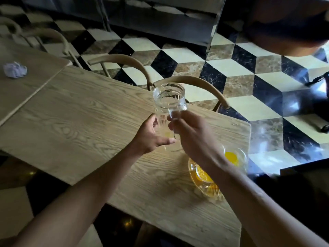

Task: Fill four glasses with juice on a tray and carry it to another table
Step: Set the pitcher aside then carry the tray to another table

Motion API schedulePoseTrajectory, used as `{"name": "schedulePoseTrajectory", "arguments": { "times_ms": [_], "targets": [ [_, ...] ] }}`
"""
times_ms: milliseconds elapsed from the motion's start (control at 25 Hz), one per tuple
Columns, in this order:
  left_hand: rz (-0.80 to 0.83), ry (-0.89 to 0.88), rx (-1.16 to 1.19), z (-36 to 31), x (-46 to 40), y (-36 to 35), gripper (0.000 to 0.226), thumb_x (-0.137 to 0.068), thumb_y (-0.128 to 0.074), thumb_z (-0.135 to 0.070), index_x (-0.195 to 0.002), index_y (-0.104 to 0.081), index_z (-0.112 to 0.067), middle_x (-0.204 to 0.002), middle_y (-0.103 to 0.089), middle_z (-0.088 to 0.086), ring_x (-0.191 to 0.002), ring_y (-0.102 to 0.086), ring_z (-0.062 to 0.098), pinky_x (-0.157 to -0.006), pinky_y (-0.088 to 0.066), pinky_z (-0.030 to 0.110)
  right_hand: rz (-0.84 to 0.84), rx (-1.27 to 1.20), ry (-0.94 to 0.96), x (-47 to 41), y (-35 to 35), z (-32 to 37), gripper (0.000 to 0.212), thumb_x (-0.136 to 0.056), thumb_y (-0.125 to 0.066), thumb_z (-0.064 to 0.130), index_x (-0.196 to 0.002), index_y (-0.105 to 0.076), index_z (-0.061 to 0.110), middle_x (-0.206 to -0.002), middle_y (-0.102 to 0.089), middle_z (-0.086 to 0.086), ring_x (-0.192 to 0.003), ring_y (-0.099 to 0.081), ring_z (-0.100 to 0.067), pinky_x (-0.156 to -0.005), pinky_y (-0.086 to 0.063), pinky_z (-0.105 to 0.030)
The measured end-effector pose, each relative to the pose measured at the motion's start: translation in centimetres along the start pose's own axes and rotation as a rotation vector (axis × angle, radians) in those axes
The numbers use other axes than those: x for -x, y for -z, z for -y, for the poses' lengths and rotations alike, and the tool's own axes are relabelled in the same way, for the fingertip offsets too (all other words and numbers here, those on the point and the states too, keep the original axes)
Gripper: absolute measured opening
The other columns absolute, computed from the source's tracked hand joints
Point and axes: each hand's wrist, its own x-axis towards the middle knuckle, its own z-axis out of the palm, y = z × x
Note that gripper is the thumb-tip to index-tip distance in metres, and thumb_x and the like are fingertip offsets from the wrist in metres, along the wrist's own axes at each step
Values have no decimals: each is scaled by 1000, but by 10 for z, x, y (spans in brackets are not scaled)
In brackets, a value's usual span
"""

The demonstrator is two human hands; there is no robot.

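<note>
1. A clear dish [199,182] at 5 o'clock on the worktop [85,122] holds orange slices and yellow juice.
2. Centre: left hand [151,136] and right hand [192,138], fingers curled, grip an empty-looking clear glass pitcher [169,102] raised above the worktop.
3. A crumpled paper [15,70] lies at 10 o'clock.

Café or dining room: wooden tables [85,111] pushed together; bentwood chairs [124,61]; patterned cube-tile floor [231,68].
</note>
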Motion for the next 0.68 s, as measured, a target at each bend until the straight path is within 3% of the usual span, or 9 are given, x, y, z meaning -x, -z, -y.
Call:
{"name": "schedulePoseTrajectory", "arguments": {
  "times_ms": [120, 240, 360, 480, 680],
  "targets": [
    [112, -29, -158, 26, -26, 22, 81, -61, -99, -16, -130, -56, -27, -129, -67, -7, -126, -62, 13, -105, -47, 24, -2, -8, 4, 13, -34, -43, 29, -93, -54, 37, -96, -71, 14, -94, -65, -3, -86, -63, -18, -81, -52, -48],
    [218, -63, -315, 58, -42, 27, 89, -56, -99, -30, -133, -56, -30, -131, -65, -11, -126, -62, 10, -108, -46, 25, -42, -30, -40, 22, -58, -80, 17, -99, -63, 25, -109, -75, 21, -108, -63, 5, -101, -66, -9, -91, -57, -38],
    [295, -74, -394, 83, -46, 24, 89, -56, -98, -34, -135, -58, -28, -130, -68, -11, -124, -64, 7, -108, -49, 25, -71, -14, -50, 30, -68, -104, 16, -98, -66, 21, -108, -77, 15, -105, -65, 5, -96, -69, -10, -87, -59, -37],
    [324, -81, -441, 98, -48, 18, 84, -60, -97, -32, -135, -60, -26, -123, -71, -11, -117, -68, 5, -100, -53, 22, -54, 54, -43, 34, -71, -119, 16, -96, -70, 20, -109, -79, 21, -99, -65, 7, -88, -67, -10, -77, -58, -35],
    [376, -99, -484, 105, -56, 17, 82, -63, -89, -51, -136, -58, -30, -128, -69, -13, -120, -66, 4, -105, -54, 38, -88, 85, -11, 29, -74, -122, 17, -92, -74, 19, -108, -81, 21, -97, -65, 5, -85, -66, -10, -73, -57, -29]
  ]
}}
